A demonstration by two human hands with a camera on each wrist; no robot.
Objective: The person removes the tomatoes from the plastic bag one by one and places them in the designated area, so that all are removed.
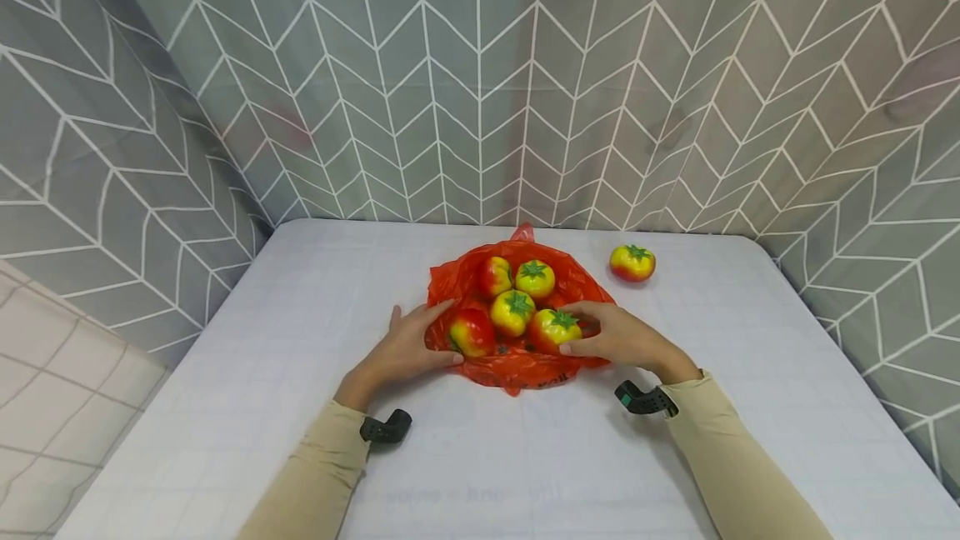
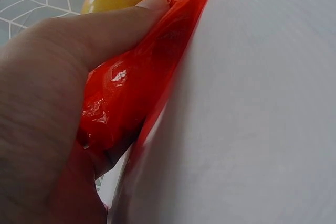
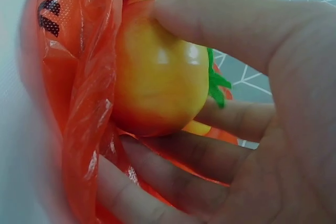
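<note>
On the white table a red plastic bag point(image 1: 487, 372) lies spread open, with several red-and-yellow tomatoes bearing green leafy tops inside it. At its left edge my left hand point(image 1: 408, 346) grips the bag, the thumb lying along the red film point(image 2: 118, 90) in the left wrist view. The nearest tomato there point(image 1: 472, 332) sits just inside the thumb. My right hand point(image 1: 622, 336) holds the right-hand tomato point(image 3: 163, 77), thumb on top and fingers curled around its far side and below. Beside it, the bag's crumpled rim point(image 3: 89, 98) stands up, with black print on it.
One more tomato point(image 1: 632, 263) rests outside the bag, toward the back right of the table point(image 1: 337, 273). Grey curtains point(image 1: 480, 90) with white chevron lines hang behind and along both sides. Black straps point(image 1: 386, 427) are on both wrists.
</note>
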